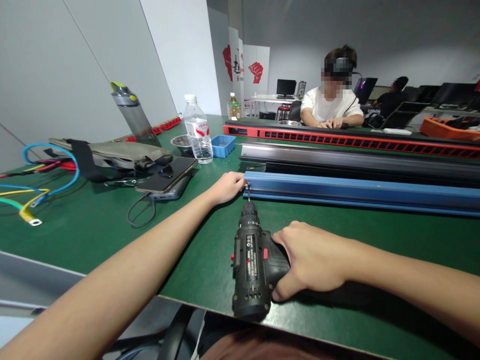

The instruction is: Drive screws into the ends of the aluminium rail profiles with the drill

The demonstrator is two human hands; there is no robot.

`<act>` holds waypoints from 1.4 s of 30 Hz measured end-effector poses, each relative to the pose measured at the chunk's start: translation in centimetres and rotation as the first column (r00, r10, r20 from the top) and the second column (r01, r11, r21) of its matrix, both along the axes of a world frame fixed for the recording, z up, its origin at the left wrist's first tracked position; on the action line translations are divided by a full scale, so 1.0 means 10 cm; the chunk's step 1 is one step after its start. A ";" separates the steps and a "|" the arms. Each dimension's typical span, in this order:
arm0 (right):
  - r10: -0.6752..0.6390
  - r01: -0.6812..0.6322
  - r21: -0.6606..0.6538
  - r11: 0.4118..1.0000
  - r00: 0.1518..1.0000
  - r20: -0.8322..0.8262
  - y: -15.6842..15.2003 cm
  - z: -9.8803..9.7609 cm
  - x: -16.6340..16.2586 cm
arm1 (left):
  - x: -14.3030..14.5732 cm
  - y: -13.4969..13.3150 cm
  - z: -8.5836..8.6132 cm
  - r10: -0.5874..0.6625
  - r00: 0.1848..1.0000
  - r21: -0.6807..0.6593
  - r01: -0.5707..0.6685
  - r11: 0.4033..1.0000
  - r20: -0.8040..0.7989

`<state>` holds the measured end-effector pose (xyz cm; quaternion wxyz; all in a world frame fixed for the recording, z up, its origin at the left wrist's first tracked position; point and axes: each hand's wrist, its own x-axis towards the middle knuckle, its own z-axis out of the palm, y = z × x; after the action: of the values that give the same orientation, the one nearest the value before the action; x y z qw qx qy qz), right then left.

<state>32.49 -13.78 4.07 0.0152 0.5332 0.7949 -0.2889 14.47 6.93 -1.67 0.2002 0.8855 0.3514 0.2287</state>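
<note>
My right hand [311, 257] is wrapped round the handle of a black cordless drill [250, 265], which lies on its side with its bit pointing away from me. The bit's tip meets the left end of a long blue rail [356, 192]. My left hand [227, 187] is closed at that same end, its fingers gripping the rail's edge. A small brassy spot shows between the fingertips and the bit; I cannot make out what it is. Behind the blue rail lie a black strip and a long grey rail [318, 156].
A red-and-black slotted bar [337, 139] crosses the green table [210, 250] farther back. Left stand a water bottle [198, 132], a blue tray [224, 146], a phone [167, 175], a grey bag [123, 152] and coloured cables [77, 170]. Opposite sits a person [332, 102].
</note>
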 end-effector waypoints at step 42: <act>0.004 -0.004 -0.003 1.000 1.000 -0.010 0.01 -0.01 0.00 | 0.00 -0.01 0.00 0.007 1.000 -0.017 -0.007 1.000 -0.002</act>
<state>32.46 -13.72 3.93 0.0124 0.5303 0.7956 -0.2926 14.51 6.87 -1.64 0.2064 0.8828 0.3566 0.2256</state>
